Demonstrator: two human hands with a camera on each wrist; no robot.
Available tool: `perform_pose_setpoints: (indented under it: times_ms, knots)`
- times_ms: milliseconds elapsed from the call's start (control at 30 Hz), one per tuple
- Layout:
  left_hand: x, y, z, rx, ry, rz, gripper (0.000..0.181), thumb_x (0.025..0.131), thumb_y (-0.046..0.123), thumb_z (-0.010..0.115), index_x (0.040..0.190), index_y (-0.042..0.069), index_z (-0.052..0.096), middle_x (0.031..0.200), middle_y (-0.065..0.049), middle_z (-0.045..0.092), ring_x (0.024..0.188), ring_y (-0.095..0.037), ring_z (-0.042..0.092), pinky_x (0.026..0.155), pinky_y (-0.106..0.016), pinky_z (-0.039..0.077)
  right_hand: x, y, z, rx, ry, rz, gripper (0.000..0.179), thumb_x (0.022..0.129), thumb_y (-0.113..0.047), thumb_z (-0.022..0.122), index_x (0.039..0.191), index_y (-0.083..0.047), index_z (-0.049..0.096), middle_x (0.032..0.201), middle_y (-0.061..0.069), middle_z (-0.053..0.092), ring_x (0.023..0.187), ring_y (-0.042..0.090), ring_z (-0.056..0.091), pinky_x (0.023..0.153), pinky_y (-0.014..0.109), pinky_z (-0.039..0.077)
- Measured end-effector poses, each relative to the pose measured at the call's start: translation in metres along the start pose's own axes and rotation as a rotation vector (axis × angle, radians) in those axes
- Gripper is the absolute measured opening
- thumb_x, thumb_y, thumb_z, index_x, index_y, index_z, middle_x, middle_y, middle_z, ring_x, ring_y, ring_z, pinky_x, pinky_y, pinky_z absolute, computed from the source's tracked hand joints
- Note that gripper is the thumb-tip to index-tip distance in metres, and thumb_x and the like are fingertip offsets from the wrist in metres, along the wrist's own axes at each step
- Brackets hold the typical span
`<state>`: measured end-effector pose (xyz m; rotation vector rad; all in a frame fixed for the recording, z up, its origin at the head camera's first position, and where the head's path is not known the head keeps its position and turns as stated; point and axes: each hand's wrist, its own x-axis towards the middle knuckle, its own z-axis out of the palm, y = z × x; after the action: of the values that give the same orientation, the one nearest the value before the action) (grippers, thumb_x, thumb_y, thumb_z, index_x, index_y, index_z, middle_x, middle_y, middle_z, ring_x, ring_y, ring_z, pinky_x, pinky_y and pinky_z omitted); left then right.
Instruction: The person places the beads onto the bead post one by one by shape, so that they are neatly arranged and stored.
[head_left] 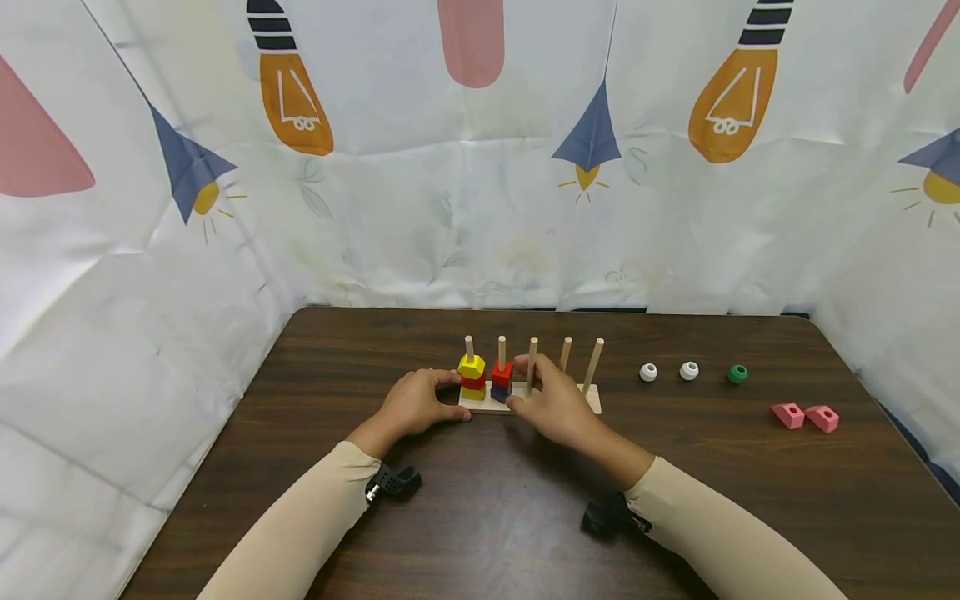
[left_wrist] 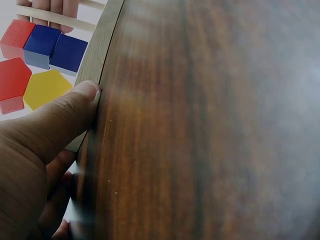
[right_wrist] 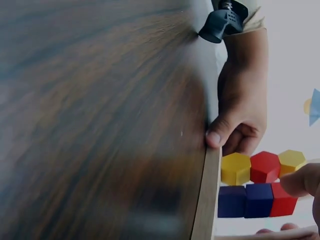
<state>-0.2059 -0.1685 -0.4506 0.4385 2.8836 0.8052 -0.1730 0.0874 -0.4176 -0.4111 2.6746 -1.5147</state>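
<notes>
A wooden peg base (head_left: 489, 408) with upright pegs lies in the middle of the table. My left hand (head_left: 420, 402) grips its left end, thumb on the front edge. On the leftmost peg sit yellow and red many-sided blocks (right_wrist: 265, 167), a yellow one on top. The second peg carries two blue square blocks (left_wrist: 42, 41) with a red block (head_left: 502, 373) above them. Around this second stack my right hand (head_left: 555, 404) has its thumb and fingers spread, one digit overlapping the red block in the right wrist view. Whether it touches the block is unclear.
Two white beads (head_left: 648, 372) and a green bead (head_left: 737, 374) lie on the table to the right. Nearer the right edge are two pink slanted blocks (head_left: 788, 415), each with a hole. A patterned curtain (head_left: 480, 208) hangs behind the table (head_left: 495, 517).
</notes>
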Motion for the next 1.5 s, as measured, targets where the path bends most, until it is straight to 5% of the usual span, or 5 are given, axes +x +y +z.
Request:
perform_pose_setpoints:
  times_ms: [300, 833, 1067, 1333, 1500]
  knots:
    - [-0.001, 0.0, 0.0, 0.01, 0.002, -0.015, 0.063, 0.076, 0.048, 0.09, 0.13, 0.019, 0.072, 0.134, -0.006, 0.067, 0.124, -0.031, 0.061, 0.1, -0.053, 0.047, -0.014, 0.009, -0.021, -0.071, -0.114, -0.043, 0.059, 0.094, -0.011, 0.072, 0.146, 0.005, 0.047, 0.138, 0.024, 0.06, 0.12, 0.035, 0.064, 0.1, 0.046, 0.052]
    - [-0.001, -0.002, 0.0, 0.009, 0.011, 0.0, 0.064, 0.076, 0.047, 0.09, 0.129, 0.017, 0.073, 0.131, -0.005, 0.069, 0.123, -0.032, 0.061, 0.1, -0.053, 0.047, -0.031, 0.049, -0.074, -0.24, -0.077, -0.216, 0.016, 0.097, -0.008, 0.071, 0.113, -0.007, 0.069, 0.099, -0.003, 0.073, 0.089, 0.014, 0.068, 0.079, 0.039, 0.057]
    - [-0.002, 0.001, -0.001, 0.0, 0.004, 0.004, 0.064, 0.076, 0.049, 0.09, 0.128, 0.017, 0.073, 0.132, -0.005, 0.068, 0.124, -0.032, 0.061, 0.1, -0.053, 0.047, -0.034, 0.069, -0.1, -0.313, 0.011, -0.163, 0.013, 0.097, -0.005, 0.067, 0.105, -0.015, 0.07, 0.098, -0.003, 0.072, 0.084, 0.016, 0.066, 0.067, 0.033, 0.053]
    - [0.0, 0.0, 0.0, 0.003, 0.001, -0.001, 0.064, 0.076, 0.048, 0.09, 0.129, 0.016, 0.073, 0.133, -0.005, 0.068, 0.124, -0.032, 0.06, 0.101, -0.053, 0.047, -0.031, 0.091, -0.128, -0.335, 0.196, -0.057, 0.019, 0.097, -0.007, 0.065, 0.116, -0.002, 0.067, 0.105, 0.011, 0.068, 0.086, 0.025, 0.063, 0.071, 0.038, 0.051]
    - [0.001, 0.001, 0.0, 0.006, -0.009, -0.012, 0.065, 0.076, 0.048, 0.09, 0.13, 0.017, 0.072, 0.133, -0.006, 0.068, 0.125, -0.033, 0.06, 0.102, -0.054, 0.046, -0.029, 0.094, -0.14, -0.372, 0.189, 0.03, 0.031, 0.099, -0.013, 0.065, 0.126, 0.0, 0.063, 0.119, 0.021, 0.061, 0.095, 0.034, 0.06, 0.077, 0.049, 0.05]
